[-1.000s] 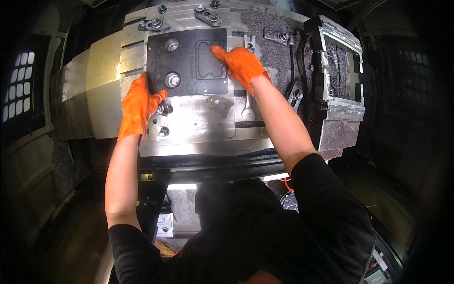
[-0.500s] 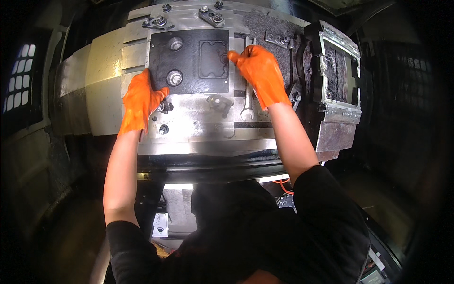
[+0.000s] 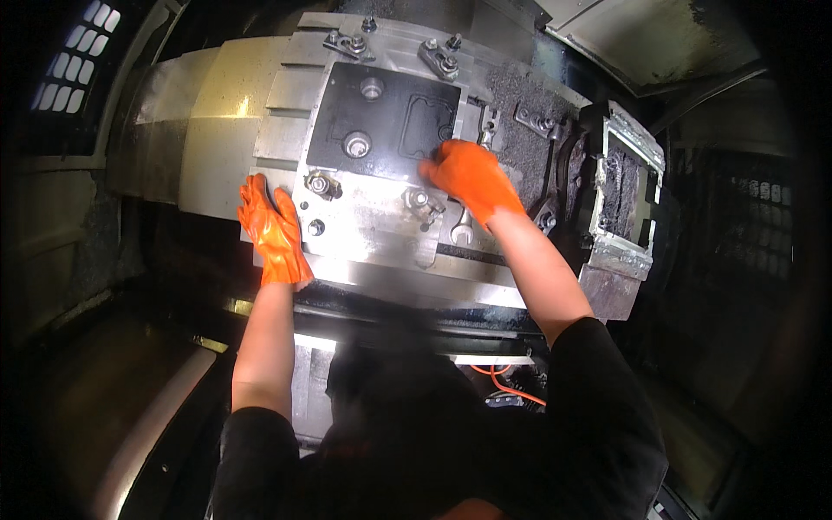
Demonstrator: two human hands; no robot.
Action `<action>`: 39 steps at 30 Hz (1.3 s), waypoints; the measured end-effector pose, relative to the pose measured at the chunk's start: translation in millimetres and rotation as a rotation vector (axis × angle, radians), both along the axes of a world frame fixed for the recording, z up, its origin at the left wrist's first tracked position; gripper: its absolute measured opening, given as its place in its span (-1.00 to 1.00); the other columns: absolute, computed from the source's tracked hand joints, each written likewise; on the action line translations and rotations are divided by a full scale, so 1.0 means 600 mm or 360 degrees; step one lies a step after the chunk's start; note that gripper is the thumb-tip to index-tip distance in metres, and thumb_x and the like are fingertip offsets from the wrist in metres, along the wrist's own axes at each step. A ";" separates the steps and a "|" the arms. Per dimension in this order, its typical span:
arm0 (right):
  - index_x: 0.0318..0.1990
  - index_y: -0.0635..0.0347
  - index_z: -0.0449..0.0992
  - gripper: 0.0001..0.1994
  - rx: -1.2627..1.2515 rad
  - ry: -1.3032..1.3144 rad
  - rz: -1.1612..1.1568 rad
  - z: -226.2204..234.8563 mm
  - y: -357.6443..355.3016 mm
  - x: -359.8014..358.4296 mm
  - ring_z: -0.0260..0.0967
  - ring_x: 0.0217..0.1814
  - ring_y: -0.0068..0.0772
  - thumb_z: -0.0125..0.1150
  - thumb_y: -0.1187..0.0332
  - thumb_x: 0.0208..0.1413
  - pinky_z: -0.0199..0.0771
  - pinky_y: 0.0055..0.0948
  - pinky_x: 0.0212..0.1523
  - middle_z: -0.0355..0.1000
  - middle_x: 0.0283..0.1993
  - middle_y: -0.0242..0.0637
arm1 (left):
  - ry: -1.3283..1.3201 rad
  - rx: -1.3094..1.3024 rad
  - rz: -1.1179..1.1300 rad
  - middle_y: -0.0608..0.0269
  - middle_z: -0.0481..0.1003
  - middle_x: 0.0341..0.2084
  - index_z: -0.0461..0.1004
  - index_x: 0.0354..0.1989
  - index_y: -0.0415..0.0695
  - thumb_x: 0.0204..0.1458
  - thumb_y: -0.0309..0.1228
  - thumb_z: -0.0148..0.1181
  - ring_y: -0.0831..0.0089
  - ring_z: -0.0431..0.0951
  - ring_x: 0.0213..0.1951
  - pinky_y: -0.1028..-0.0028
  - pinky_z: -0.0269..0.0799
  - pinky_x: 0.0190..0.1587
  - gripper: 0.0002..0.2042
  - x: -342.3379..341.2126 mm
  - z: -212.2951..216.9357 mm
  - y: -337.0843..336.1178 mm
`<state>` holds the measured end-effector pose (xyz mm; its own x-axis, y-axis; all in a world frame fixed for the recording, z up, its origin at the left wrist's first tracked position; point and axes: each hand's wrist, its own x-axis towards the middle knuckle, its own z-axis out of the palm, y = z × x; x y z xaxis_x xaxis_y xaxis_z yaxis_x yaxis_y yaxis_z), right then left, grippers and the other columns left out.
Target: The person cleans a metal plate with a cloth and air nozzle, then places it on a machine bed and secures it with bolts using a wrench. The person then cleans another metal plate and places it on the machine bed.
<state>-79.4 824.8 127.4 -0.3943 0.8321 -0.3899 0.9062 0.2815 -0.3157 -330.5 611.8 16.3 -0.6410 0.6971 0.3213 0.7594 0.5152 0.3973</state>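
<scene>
A black rectangular plate (image 3: pixel 381 117) with two round bosses lies on a silver metal fixture (image 3: pixel 373 234) inside a machine. My left hand (image 3: pixel 273 230), in an orange glove, lies flat and open on the fixture's left edge, beside a bolted clamp (image 3: pixel 322 184). My right hand (image 3: pixel 472 178), also gloved in orange, rests with bent fingers on the plate's lower right corner. It lies over the middle of a combination wrench (image 3: pixel 461 230), next to a second clamp (image 3: pixel 420 204). Whether it grips anything is hidden.
Two more clamps (image 3: pixel 351 42) (image 3: pixel 442 56) sit at the plate's far edge. A grey frame part (image 3: pixel 624 199) covered in chips stands to the right. An orange cable (image 3: pixel 511 386) runs below the fixture. Dark machine walls close in on both sides.
My left hand has moved from the plate's lower left corner down and outward to the fixture's edge. My right hand has slid down the plate's right side to its lower corner.
</scene>
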 end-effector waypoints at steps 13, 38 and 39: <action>-0.04 0.18 0.61 -0.74 0.1037 0.0949 0.0183 -0.028 0.151 -0.059 0.51 -0.09 0.25 0.16 0.26 0.26 0.53 -0.06 -0.05 0.57 -0.16 0.11 | -0.0212 -0.0133 0.0376 -0.07 0.29 0.35 0.31 0.34 -0.16 0.27 -0.19 -0.09 -0.06 0.15 0.43 -0.05 -0.10 0.45 -0.49 0.018 -0.022 0.031; -0.08 0.17 0.63 -0.77 0.0401 0.0538 0.0593 -0.040 -0.067 -0.031 0.56 -0.18 0.13 0.12 0.30 0.25 0.55 -0.07 -0.12 0.59 -0.25 0.04 | -0.0242 -0.0084 0.0457 -0.03 0.24 0.39 0.30 0.36 -0.14 0.27 -0.17 -0.09 -0.01 0.12 0.44 -0.07 -0.20 0.47 -0.48 0.018 -0.025 0.037; -0.10 0.17 0.63 -0.78 0.0353 0.0629 0.0707 -0.017 -0.062 -0.057 0.55 -0.18 0.15 0.13 0.31 0.24 0.54 -0.04 -0.12 0.59 -0.26 0.05 | -0.0247 -0.0102 0.0485 -0.03 0.23 0.40 0.30 0.36 -0.14 0.27 -0.17 -0.09 -0.01 0.12 0.44 -0.07 -0.20 0.48 -0.48 0.018 -0.019 0.039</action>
<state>-113.5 787.7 117.4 -0.7995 0.6004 0.0186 0.5149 0.7009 -0.4936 -319.6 635.3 4.7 -0.8606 0.4817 0.1652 0.4998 0.7367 0.4555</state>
